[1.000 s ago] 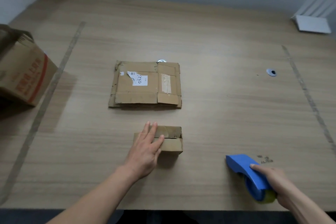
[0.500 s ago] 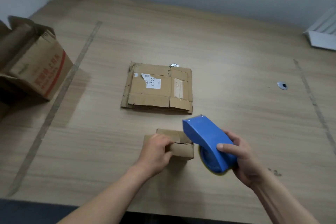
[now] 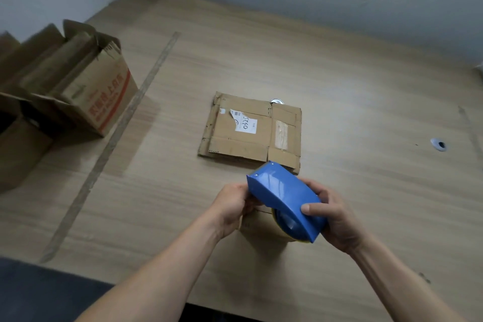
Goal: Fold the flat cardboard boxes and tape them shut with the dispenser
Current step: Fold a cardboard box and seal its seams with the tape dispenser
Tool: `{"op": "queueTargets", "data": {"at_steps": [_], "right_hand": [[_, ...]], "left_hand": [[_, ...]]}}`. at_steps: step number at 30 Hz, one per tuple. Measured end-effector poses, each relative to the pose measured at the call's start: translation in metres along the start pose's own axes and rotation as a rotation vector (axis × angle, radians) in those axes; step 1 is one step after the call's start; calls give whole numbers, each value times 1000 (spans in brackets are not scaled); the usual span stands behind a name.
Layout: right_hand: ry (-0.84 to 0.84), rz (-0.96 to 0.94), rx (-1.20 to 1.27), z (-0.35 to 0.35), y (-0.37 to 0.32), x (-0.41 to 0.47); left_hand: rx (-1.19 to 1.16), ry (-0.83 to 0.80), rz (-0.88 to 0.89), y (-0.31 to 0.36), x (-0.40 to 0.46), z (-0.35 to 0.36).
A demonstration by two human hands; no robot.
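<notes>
Both hands busy: right hand grips blue plastic tape dispenser; left hand fingers pinch small brown cardboard box (mostly hidden).

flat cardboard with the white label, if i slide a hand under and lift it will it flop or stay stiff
The flat cardboard would probably stay fairly stiff, since it looks like several layers. Its frayed left edge and loose flaps may sag or splay. It likely feels light and slides easily on the smooth table.
</notes>
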State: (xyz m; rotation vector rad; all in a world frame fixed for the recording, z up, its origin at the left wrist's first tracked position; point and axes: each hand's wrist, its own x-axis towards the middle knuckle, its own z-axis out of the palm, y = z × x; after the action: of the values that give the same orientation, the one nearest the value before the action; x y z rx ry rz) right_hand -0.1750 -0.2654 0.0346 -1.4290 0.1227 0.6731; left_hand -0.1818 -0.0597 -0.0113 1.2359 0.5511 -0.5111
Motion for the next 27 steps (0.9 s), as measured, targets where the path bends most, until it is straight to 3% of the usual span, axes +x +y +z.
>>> {"op": "queueTargets", "data": {"at_steps": [8,12,22,27], "right_hand": [[-33,24,-63,-6,7,4],[-48,20,-120,-9,6,8],[-107,141,-477,-51,-17,-15],[-112,244,-663,-58,-19,-10]], "left_hand": [[-67,142,-59,-1,10,1],[-68,250,4,-5,11,5],[-286,549,131,-35,10,-10],[-313,576,115,-47,1,-8]]}}
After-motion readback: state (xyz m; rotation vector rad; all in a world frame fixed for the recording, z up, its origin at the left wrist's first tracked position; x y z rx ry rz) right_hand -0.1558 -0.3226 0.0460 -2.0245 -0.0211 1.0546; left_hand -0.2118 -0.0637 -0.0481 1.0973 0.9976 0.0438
